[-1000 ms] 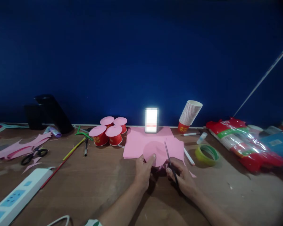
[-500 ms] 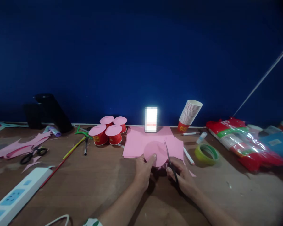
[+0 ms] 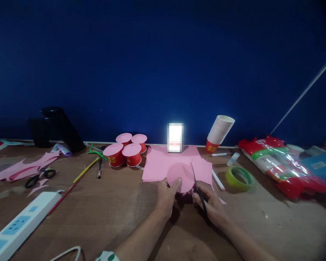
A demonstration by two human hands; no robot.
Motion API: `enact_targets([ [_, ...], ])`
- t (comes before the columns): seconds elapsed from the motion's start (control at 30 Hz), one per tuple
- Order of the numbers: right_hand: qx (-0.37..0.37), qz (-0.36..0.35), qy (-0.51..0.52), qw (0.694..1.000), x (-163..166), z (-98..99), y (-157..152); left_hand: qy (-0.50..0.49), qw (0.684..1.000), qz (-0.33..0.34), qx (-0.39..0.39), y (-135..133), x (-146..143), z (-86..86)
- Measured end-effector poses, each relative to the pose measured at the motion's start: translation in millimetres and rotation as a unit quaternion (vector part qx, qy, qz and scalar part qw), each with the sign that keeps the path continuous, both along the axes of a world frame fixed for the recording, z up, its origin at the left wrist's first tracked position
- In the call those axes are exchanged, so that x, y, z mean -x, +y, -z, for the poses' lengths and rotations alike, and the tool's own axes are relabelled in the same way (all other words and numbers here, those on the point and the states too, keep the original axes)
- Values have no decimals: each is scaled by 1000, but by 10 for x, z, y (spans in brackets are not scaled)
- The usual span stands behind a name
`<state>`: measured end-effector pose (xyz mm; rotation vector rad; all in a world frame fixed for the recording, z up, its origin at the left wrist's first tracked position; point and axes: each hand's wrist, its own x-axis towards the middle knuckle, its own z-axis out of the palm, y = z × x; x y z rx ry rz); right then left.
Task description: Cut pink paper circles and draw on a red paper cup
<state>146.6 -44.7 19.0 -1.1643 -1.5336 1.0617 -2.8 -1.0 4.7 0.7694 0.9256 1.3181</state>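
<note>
Between the thumb and fingers of my left hand (image 3: 167, 195) is a round pink paper disc (image 3: 180, 176), held above the table. My right hand (image 3: 210, 203) is closed around the handles of dark scissors (image 3: 197, 185). Their blades point up and away, along the disc's right edge, nearly together. Behind the disc lies a stack of pink paper sheets (image 3: 157, 166). A small pink offcut (image 3: 222, 200) shows beside my right hand. Left of the stack stand several red paper cups (image 3: 115, 159) topped with pink discs.
A tilted stack of paper cups (image 3: 220, 130) stands at the back right. Nearby are a tape roll (image 3: 240, 179), a white marker (image 3: 218, 180) and a red plastic package (image 3: 282, 166). Leftward lie a power strip (image 3: 24, 221), other scissors (image 3: 40, 177) and pink scraps (image 3: 24, 168).
The whole view has shifted slightly, so things sit a little farther right. Both hands keep their hold on the disc and the scissors, with almost no other movement.
</note>
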Motion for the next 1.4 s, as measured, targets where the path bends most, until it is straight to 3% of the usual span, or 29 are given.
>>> enact_targets([
  [0.27,-7,1,-16,1000,22,-85,-4,11,1000,0,-5,-6,4,-3],
  [0.57,4,1,-2,1000,9,-14,-12,4,1000,-7,2,-6,-5,-17],
  [1.2,-18,21,-48,998,5,-81,-1,-10,1000,-11,12,0,-9,-26],
  [1.4,8,8,-46,999,-1,-80,-12,1,1000,-10,17,-4,-3,-23],
])
